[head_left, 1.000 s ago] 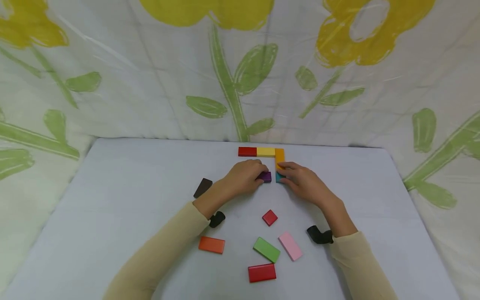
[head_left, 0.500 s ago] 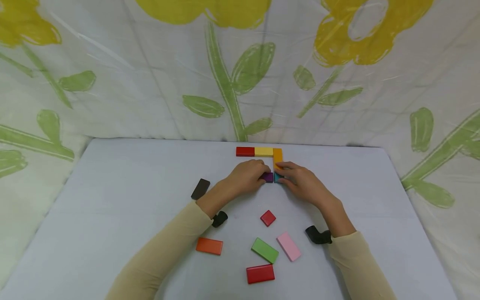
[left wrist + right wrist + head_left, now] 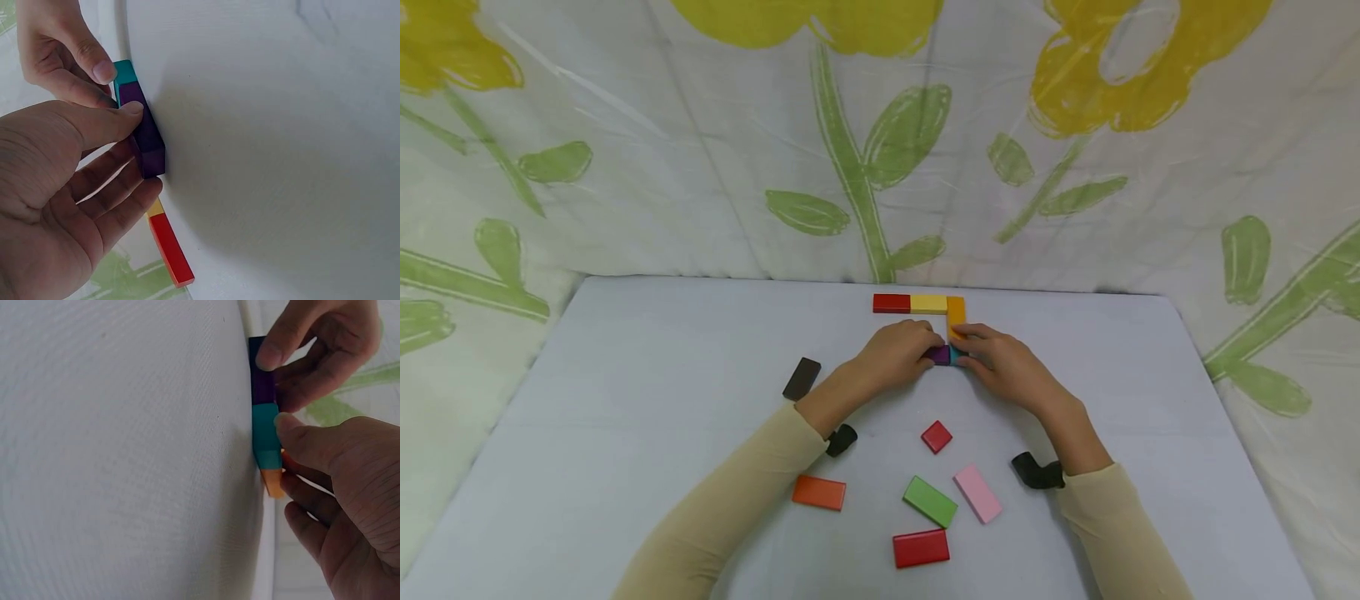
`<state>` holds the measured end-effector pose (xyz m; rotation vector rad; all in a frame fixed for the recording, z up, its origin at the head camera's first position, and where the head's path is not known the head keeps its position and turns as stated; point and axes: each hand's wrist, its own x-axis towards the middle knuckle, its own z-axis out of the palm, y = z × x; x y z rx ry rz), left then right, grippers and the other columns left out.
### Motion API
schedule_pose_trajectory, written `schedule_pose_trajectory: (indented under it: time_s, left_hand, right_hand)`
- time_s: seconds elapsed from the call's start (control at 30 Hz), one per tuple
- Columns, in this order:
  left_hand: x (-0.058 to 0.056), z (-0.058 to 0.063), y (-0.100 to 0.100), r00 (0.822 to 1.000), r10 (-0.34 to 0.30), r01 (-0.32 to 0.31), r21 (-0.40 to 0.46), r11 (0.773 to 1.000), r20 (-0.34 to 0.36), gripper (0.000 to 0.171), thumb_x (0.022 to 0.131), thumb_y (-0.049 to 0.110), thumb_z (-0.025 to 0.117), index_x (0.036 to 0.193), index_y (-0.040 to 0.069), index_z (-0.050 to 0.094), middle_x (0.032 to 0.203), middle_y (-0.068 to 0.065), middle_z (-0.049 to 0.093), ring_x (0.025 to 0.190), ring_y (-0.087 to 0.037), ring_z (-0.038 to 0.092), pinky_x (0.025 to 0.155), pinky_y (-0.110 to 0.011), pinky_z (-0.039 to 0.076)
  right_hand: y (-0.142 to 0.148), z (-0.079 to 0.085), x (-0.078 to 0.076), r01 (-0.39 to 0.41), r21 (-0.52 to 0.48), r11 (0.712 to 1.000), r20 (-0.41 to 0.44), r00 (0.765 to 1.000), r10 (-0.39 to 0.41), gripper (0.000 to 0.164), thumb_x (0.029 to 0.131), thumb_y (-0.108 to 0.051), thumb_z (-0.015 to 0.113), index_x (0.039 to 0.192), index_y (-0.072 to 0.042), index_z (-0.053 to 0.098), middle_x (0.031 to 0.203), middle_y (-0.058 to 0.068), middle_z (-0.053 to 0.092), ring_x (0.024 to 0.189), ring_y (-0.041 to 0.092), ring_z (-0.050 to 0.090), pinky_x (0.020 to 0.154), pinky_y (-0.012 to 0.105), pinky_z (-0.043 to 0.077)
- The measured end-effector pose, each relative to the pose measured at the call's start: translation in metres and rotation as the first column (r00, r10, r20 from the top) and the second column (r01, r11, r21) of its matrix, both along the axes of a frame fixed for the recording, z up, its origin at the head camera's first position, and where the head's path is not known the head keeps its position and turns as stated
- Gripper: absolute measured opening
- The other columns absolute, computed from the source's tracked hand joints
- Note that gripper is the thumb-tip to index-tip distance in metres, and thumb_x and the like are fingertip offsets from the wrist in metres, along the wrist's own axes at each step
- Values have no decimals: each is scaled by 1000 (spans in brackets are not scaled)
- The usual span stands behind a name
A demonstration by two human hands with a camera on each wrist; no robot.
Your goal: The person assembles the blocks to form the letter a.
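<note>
In the head view my left hand [image 3: 893, 354] pinches a long purple block [image 3: 142, 128] between thumb and fingers. Its end meets a small teal block [image 3: 266, 428], which my right hand [image 3: 1003, 360] holds with thumb on the near side and fingers behind. Beyond the teal block, an orange block [image 3: 956, 315] runs away toward the back, partly covered by the right fingertips. At its far end a yellow block [image 3: 928, 305] joins on the left, followed by a red block [image 3: 891, 304], making a row along the table's back edge.
Loose on the white table [image 3: 662, 400] lie a small red cube [image 3: 936, 437], a green block [image 3: 930, 502], a pink block [image 3: 977, 493], a larger red block [image 3: 921, 548], an orange-red block [image 3: 819, 492] and a dark brown block [image 3: 802, 378]. A flowered curtain [image 3: 700, 167] hangs behind.
My left hand has slid the purple block to the right, closing the gap to the teal block. My right hand has stayed at the teal block.
</note>
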<state>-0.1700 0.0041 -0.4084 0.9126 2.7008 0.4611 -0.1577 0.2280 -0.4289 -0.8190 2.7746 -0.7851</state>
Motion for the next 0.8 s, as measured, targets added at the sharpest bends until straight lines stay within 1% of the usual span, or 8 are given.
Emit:
schedule_pose_trajectory:
  time_s: [0.23,0.5,0.8]
  left_hand:
    - [1,-1,0,1000,0,0,-5,1000,-15,31,102,15,71,132,10,75,121,-8,74,109,-23,70,97,-34,60]
    - [3,-3,2,998,2,-4,-24,1000,-62,27,101,15,72,128,12,78,117,-7,76,106,-23,69,95,-32,60]
    - [4,-2,4,998,25,-26,-24,999,-59,25,100,14,73,124,11,79,117,-6,80,107,-22,70,95,-32,61]
  right_hand:
    - [-1,1,1,2,1,1000,-2,1000,-2,39,103,-12,69,141,-3,66,153,17,60,139,40,60,112,56,53]
    - [-2,1,2,0,6,1000,-10,1000,0,38,103,-11,68,140,-2,67,153,18,60,139,41,60,113,57,52]
    - [-2,2,3,1,8,1000,-9,1000,-1,38,103,-13,68,139,-2,68,153,17,61,140,40,60,113,56,52]
